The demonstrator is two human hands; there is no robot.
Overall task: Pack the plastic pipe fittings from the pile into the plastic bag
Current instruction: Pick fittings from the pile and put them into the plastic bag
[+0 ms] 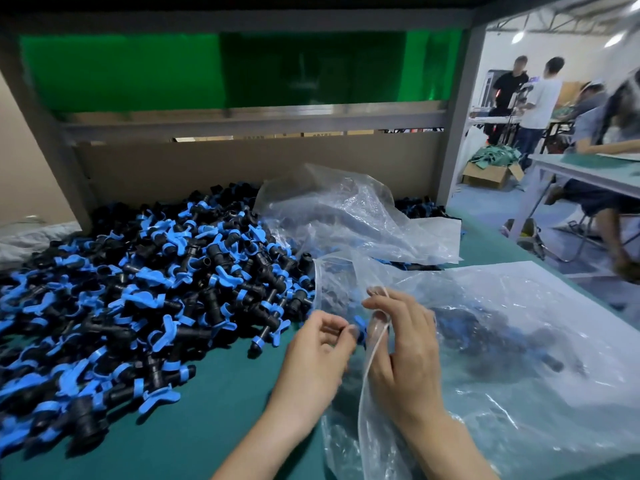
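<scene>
Beneath the pile (121,289) of pipe fittings we see a green surface (225,427), which runs on bare from the pile's near edge toward us. Behind the pile rises a grey frame (457,116) with a green panel (121,71) set in it. The pile is a wide heap of black fittings with blue winged collars, lying every way up.

Right of the pile lies the plastic bag (554,358), clear and mostly flat on the surface. Its mouth is turned toward the pile and sits just beside the pile's right edge. Dark fittings with blue parts show through its film as a low mound. At the pile's far right corner a second, crumpled bag (346,216) rests partly on the heap.

At the pile's near right edge our two hands meet at the plastic bag's mouth. Our right hand (405,348), the one farther from the pile, has its fingers curled and clamped on the bag's rim, holding a fold of film upright. Our left hand (318,355), between the pile and the right hand, has its fingers curled in. Their tips are pinched on a single fitting (360,325), whose blue collar shows right at the bag's opening. The rest of that fitting is hidden by fingers and film.
</scene>
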